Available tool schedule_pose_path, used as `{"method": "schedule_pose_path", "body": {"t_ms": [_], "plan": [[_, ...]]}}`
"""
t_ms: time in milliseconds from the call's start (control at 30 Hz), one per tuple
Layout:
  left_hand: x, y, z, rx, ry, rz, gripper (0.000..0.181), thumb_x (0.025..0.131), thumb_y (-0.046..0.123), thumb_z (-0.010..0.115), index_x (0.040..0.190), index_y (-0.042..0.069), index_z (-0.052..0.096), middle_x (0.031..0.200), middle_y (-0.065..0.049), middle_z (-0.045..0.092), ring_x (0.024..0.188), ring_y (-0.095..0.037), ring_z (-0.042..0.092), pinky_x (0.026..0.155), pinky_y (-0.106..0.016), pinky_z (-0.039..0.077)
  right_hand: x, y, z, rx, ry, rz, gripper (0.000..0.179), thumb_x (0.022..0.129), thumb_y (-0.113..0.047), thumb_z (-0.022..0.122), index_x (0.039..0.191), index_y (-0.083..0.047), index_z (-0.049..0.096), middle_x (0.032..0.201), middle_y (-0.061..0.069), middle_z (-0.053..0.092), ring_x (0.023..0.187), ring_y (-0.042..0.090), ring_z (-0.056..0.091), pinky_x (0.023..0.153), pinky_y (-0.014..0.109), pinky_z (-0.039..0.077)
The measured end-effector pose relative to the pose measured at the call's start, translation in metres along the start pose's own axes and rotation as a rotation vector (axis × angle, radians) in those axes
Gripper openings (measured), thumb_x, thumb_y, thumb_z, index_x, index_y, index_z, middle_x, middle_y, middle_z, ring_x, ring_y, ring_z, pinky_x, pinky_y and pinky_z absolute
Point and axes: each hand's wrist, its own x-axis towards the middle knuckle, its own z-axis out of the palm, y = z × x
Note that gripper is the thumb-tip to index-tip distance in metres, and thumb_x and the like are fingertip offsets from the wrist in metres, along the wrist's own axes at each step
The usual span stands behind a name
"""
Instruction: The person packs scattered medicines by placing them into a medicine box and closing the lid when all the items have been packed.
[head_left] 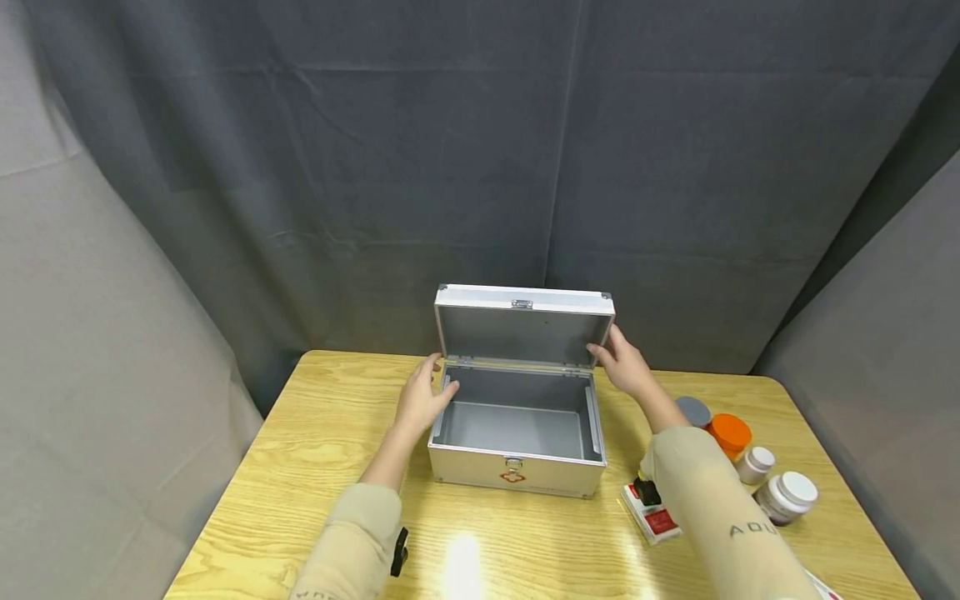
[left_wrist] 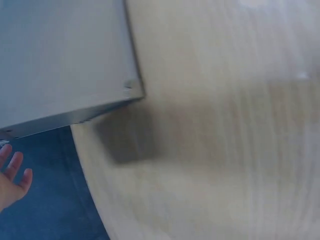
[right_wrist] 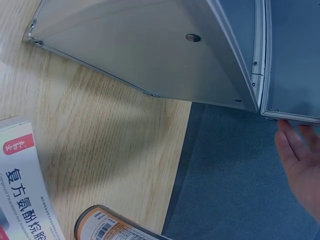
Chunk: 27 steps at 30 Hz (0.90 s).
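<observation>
A silver metal first-aid case (head_left: pixel 472 473) with a red cross emblem stands on the wooden table, its hinged lid (head_left: pixel 517 333) raised and its grey interior bare. My right hand (head_left: pixel 622 362) holds the lid's right edge, thumb at the inner side and fingers round the outside. In the right wrist view, the fingertips meet the edge of the lid (right_wrist: pixel 295 60). At the case's left rear corner is my left hand (head_left: pixel 422 398), fingers spread and thumb over the rim. The left wrist view shows part of that hand (left_wrist: pixel 11 182) below the case (left_wrist: pixel 65 60).
Right of the case lie a white-and-red medicine box (head_left: pixel 654 518) and a grey-lidded container (head_left: pixel 693 411). An orange-lidded jar (head_left: pixel 729 432) and two white-capped bottles, a small one (head_left: pixel 756 463) and a larger one (head_left: pixel 787 497), stand nearby. A dark curtain (head_left: pixel 375 167) hangs behind the table.
</observation>
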Motion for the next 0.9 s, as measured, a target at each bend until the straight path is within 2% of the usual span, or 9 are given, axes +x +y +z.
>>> {"method": "schedule_pose_path", "body": {"t_ms": [133,233,367,567,733,900], "plan": [[-0.01,-0.007,0.004,0.068,-0.044,-0.041,0.065,0.079,0.025,0.067,0.136,0.007,0.039,0.123,-0.014,0.053,0.105,-0.034,0.053,0.086,-0.047,0.045,0.003,0.0,0.0,-0.022,-0.016,0.025,0.049,0.097,-0.028,0.042,0.139,-0.005,0.027,0.136,0.027,0.039,0.121,0.046,0.037,0.098,0.055,0.031],[-0.014,-0.008,0.005,0.073,-0.067,-0.067,0.065,0.078,0.022,0.067,0.135,0.008,0.04,0.121,-0.013,0.055,0.101,-0.033,0.055,0.083,-0.046,0.046,0.006,0.0,0.0,-0.018,-0.028,0.042,0.052,0.097,-0.029,0.04,0.141,-0.006,0.023,0.136,0.027,0.039,0.122,0.046,0.037,0.098,0.056,0.03],[-0.016,-0.008,0.006,0.091,-0.079,-0.063,0.065,0.077,0.019,0.067,0.135,0.008,0.041,0.117,-0.013,0.057,0.101,-0.033,0.056,0.083,-0.049,0.045,0.011,0.0,-0.001,-0.009,-0.028,0.063,0.051,0.098,-0.027,0.04,0.141,-0.005,0.024,0.132,0.027,0.043,0.121,0.045,0.039,0.097,0.056,0.031],[-0.017,-0.008,0.009,0.15,-0.095,-0.07,0.069,0.076,0.017,0.068,0.137,0.01,0.038,0.123,-0.016,0.055,0.111,-0.035,0.052,0.091,-0.052,0.039,0.015,0.0,-0.001,-0.007,-0.034,0.101,0.055,0.098,-0.028,0.038,0.143,-0.003,0.019,0.131,0.029,0.043,0.121,0.045,0.039,0.098,0.055,0.032],[-0.018,-0.007,0.011,0.233,-0.103,-0.058,0.071,0.075,0.019,0.067,0.138,0.01,0.036,0.123,-0.016,0.056,0.106,-0.035,0.055,0.086,-0.05,0.042,0.015,0.0,0.0,-0.028,-0.016,0.113,0.054,0.099,-0.028,0.036,0.142,-0.001,0.021,0.13,0.031,0.042,0.122,0.046,0.036,0.1,0.055,0.028],[-0.017,-0.003,0.012,0.322,-0.146,-0.075,0.071,0.077,0.023,0.064,0.14,0.009,0.033,0.127,-0.016,0.053,0.108,-0.035,0.055,0.087,-0.048,0.042,0.015,-0.001,0.0,-0.036,-0.006,0.131,0.052,0.099,-0.028,0.036,0.141,-0.001,0.024,0.129,0.031,0.043,0.122,0.046,0.037,0.1,0.055,0.029]]}}
